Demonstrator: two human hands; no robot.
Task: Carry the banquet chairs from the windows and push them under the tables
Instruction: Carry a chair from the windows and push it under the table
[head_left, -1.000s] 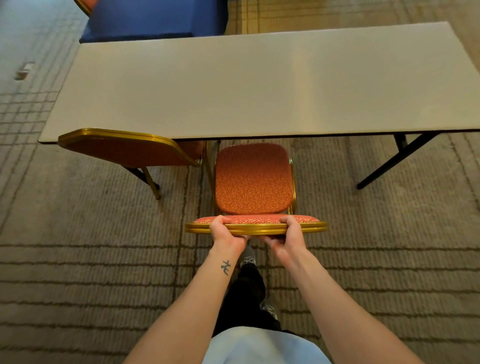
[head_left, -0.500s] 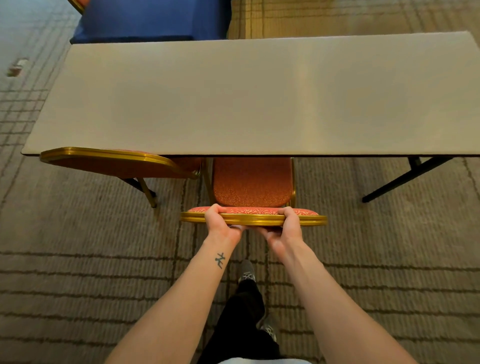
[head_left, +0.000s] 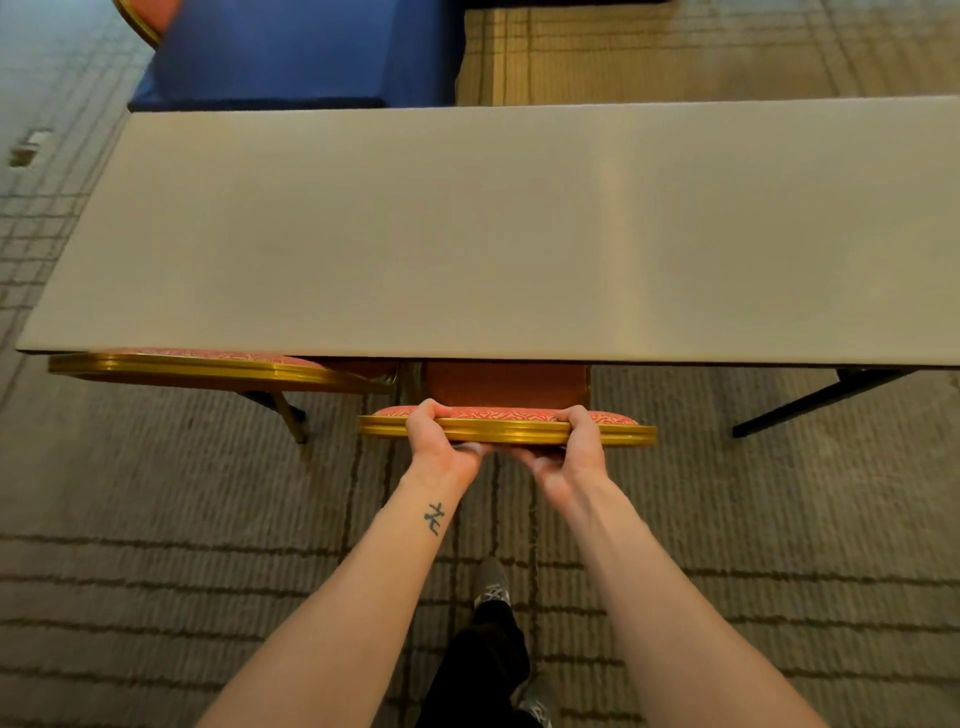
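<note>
Both grip: left hand (head_left: 440, 441) and right hand (head_left: 577, 444) clasp banquet chair (head_left: 511, 430) by its top rail; frame may snag neighbouring chair (head_left: 208, 367), gap unclear.

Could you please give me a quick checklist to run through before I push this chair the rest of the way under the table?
1. Grip: the left hand and right hand both hold the top rail of the chair: ok.
2. Line-up: the seat is square to the table and partly under its edge: ok.
3. Gap to the neighbouring chair on the left: the frames come very close at the table edge; touching or apart: cannot tell.
4. Table leg on the right stands well apart from the chair: ok.
5. Chair legs free on the carpet: hidden: cannot tell.
</note>
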